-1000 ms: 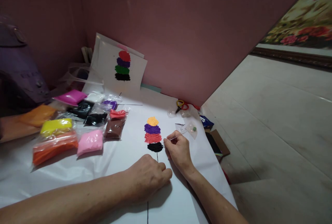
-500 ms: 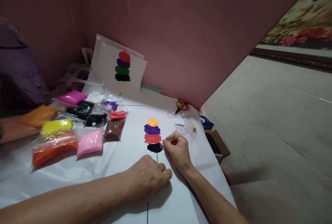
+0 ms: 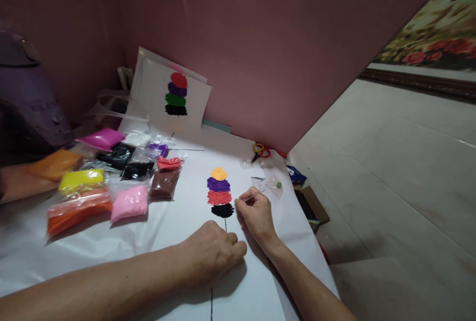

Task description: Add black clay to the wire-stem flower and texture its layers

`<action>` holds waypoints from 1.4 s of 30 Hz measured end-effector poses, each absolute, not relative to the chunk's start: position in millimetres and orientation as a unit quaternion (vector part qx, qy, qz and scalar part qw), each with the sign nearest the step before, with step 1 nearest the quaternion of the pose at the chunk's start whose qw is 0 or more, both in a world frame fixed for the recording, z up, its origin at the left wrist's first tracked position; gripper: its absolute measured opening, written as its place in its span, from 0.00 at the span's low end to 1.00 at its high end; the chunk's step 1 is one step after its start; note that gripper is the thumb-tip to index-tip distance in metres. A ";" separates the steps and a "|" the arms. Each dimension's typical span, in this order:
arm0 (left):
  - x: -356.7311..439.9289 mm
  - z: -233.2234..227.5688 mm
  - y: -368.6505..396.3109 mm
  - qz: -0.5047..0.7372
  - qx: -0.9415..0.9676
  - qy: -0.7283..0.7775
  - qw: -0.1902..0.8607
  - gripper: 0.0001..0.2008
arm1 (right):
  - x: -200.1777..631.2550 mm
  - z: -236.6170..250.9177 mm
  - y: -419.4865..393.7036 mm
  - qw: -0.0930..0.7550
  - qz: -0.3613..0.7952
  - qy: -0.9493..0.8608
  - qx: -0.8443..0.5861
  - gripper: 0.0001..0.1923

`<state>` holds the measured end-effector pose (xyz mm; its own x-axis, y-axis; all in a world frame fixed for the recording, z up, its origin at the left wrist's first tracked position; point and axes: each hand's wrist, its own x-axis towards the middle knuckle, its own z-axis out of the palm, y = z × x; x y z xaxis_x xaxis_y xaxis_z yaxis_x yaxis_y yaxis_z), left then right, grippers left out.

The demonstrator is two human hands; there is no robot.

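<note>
My right hand (image 3: pixel 256 212) pinches a thin, pale, fork-like tool (image 3: pixel 251 197), its tip close to the right edge of a black textured clay patch (image 3: pixel 222 211). Above the black are coral (image 3: pixel 219 197), purple (image 3: pixel 218 184) and yellow-orange (image 3: pixel 219 173) clay patches, stacked on a white sheet (image 3: pixel 186 231). A drawn black line runs down from the black patch and passes under my left hand (image 3: pixel 215 251). That hand rests on the sheet with its fingers curled closed; whatever may be in them is hidden.
Several bags of coloured clay, including pink (image 3: pixel 129 203) and brown (image 3: pixel 163 184), lie left. A finished-looking clay picture (image 3: pixel 152 88) leans on the pink wall. Scissors (image 3: pixel 260 151) and a clear plastic piece with a green bit (image 3: pixel 275 187) lie right, near the table edge. Another arm (image 3: pixel 18 182) shows far left.
My right hand has shifted very slightly to the right, drawing the tool's tip outward at the edge of the black clay. My left hand stays in place.
</note>
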<state>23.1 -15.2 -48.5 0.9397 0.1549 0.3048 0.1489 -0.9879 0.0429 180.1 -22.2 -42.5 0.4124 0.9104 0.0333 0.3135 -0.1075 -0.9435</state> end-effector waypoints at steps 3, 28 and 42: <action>23.2 -51.0 -15.4 0.159 0.984 0.078 0.011 0.04 | 180.3 -41.9 -21.2 0.487 0.301 -0.444 -0.689 0.07; 22.1 -34.8 -14.5 0.088 0.993 0.077 0.025 0.04 | 217.8 -9.2 -41.1 0.550 0.516 -0.302 -0.583 0.17; 22.4 -38.6 -14.9 0.093 0.992 0.085 0.024 0.05 | 184.5 -9.3 1.2 0.437 0.308 -0.663 -0.524 0.04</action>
